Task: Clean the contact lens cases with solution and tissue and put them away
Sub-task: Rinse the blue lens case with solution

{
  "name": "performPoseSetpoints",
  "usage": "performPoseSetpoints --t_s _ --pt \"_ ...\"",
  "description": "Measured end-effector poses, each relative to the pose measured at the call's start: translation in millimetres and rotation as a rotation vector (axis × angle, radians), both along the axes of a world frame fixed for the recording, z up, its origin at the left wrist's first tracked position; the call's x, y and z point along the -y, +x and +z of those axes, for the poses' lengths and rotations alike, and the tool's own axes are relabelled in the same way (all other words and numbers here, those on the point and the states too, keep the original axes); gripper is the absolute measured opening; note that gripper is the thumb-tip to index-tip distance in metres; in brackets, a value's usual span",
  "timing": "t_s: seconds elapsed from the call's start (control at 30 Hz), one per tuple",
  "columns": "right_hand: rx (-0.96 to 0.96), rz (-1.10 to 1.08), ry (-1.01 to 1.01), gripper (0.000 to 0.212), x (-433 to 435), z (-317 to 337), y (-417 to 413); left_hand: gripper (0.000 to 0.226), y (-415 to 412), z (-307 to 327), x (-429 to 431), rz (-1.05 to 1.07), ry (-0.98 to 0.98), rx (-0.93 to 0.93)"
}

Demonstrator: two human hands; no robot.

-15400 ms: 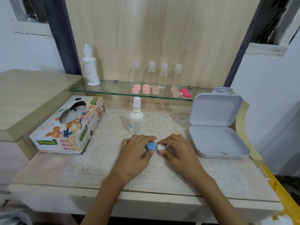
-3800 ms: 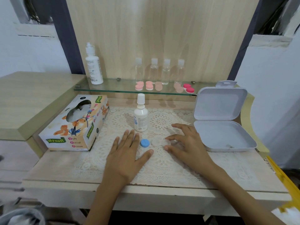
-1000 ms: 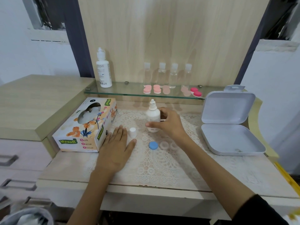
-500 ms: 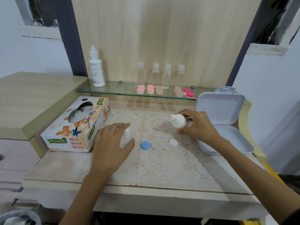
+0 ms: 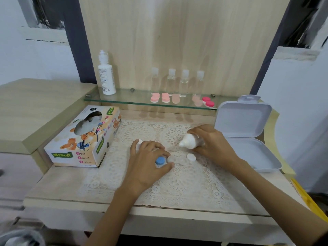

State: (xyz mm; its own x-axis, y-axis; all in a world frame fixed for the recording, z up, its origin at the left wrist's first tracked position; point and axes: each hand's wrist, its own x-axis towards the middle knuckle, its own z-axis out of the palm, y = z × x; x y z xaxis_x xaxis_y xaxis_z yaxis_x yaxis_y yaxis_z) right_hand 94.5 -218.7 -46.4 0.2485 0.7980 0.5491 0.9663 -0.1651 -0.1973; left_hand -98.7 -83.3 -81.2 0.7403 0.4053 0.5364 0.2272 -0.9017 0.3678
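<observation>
A contact lens case (image 5: 165, 159) lies on the lace mat, with a blue cap on its left well and its right well uncapped. The loose white lid (image 5: 191, 157) sits just to its right. My left hand (image 5: 145, 166) holds the case at the blue end between thumb and fingers. My right hand (image 5: 213, 146) grips the small white solution bottle (image 5: 189, 142), tipped sideways so the nozzle points left and down above the uncapped well. The bottle's white cap (image 5: 139, 142) stands behind my left hand.
A tissue box (image 5: 83, 139) lies at the left. An open white storage box (image 5: 245, 139) stands at the right. The glass shelf (image 5: 134, 102) holds a large solution bottle (image 5: 106, 75), several small clear bottles (image 5: 177, 80) and pink lens cases (image 5: 165, 98).
My left hand left the bottle cap and took hold of the lens case. My right hand brought the tipped bottle left and lower, toward the uncapped well.
</observation>
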Motion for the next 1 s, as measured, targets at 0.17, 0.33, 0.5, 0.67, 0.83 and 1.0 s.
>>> performPoseSetpoints --t_s 0.17,0.33,0.5,0.67,0.83,1.0 --pt "0.204 0.037 0.019 0.043 -5 0 -5 0.048 0 -2 0 0.000 -0.007 0.012" --pt "0.362 0.081 0.032 0.041 -12 -3 -2 0.048 1 -3 -1 -0.005 -0.017 0.017" --pt "0.457 0.104 0.052 0.037 -14 -1 -2 0.049 2 -3 -1 -0.023 -0.030 0.030" --pt "0.553 0.115 0.074 0.037 -17 2 2 0.044 1 -2 -2 -0.038 -0.029 0.071" --pt "0.571 0.132 0.087 0.028 -17 6 0 0.043 1 -2 -1 -0.037 -0.017 0.074" --pt "0.578 0.131 0.116 0.034 -18 6 -1 0.042 1 -2 -2 -0.034 -0.018 0.078"
